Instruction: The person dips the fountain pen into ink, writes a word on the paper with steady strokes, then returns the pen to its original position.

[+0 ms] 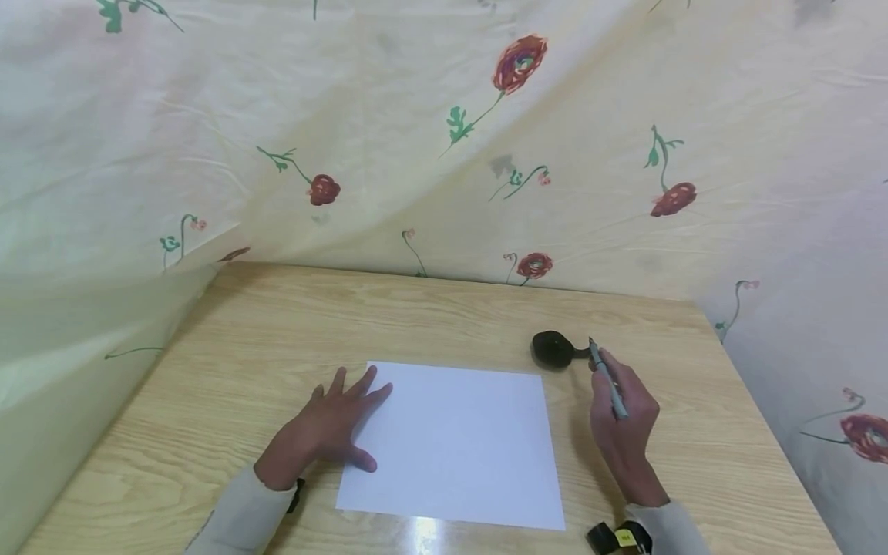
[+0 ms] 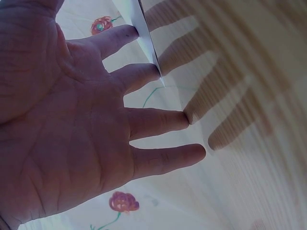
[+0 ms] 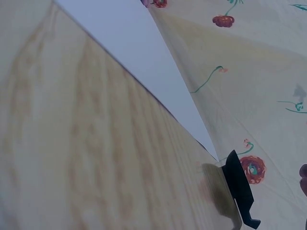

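A blank white sheet of paper lies on the wooden table. My left hand rests at its left edge, fingers spread and straight, with the thumb and some fingertips over the paper. In the left wrist view the palm fills the left side. To the right of the sheet, my right hand holds a grey pen whose dark tip points away toward the back. Just beyond that hand sits a black round object with a short, thin handle; the right wrist view shows this black object beyond the paper's corner.
The wood-grain table meets a pale cloth with red flowers, which hangs behind it and along both sides. A black strap with a yellow label is on the right wrist.
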The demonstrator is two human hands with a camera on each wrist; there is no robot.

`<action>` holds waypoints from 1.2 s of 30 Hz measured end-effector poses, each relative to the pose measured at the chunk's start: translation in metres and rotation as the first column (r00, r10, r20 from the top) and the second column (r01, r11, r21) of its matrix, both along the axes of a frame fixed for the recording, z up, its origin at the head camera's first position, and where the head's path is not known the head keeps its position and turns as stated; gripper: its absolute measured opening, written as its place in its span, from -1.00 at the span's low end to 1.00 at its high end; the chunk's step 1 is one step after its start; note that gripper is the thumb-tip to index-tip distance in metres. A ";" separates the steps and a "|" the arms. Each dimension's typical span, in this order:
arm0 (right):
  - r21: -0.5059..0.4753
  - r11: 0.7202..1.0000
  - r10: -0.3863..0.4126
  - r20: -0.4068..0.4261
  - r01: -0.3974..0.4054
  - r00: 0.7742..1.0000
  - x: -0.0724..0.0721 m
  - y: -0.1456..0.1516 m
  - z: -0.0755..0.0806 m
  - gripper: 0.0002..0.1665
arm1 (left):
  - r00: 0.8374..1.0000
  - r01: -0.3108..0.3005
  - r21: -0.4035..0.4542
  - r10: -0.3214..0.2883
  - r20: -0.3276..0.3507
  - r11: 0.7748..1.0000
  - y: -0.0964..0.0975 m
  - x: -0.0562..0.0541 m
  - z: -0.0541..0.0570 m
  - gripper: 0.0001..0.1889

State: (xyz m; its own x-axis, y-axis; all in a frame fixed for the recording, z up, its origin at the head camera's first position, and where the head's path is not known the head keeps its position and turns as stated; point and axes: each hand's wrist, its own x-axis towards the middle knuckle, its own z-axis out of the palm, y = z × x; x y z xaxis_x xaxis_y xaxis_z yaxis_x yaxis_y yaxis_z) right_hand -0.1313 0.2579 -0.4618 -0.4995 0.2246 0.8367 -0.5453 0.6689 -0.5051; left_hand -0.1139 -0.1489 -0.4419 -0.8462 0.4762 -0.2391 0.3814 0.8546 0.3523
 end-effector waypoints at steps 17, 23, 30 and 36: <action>0.091 0.995 -0.050 0.060 0.044 0.997 -0.020 -0.001 -0.003 -0.91 | 1.000 0.003 0.017 -0.003 -0.006 1.000 -0.001 -0.002 -0.003 0.20; 0.185 0.980 -0.118 0.218 0.077 0.969 -0.032 0.004 0.003 -0.91 | 1.000 0.006 0.013 -0.006 -0.017 1.000 -0.003 -0.004 -0.002 0.19; 0.192 0.978 -0.155 0.417 0.080 0.896 -0.042 0.007 0.006 -0.88 | 1.000 0.005 0.019 -0.005 -0.011 1.000 -0.002 -0.006 -0.001 0.20; 0.194 0.980 -0.161 0.614 0.049 0.772 -0.043 0.004 0.007 -0.85 | 1.000 0.009 0.021 -0.009 -0.017 1.000 -0.003 -0.002 -0.002 0.20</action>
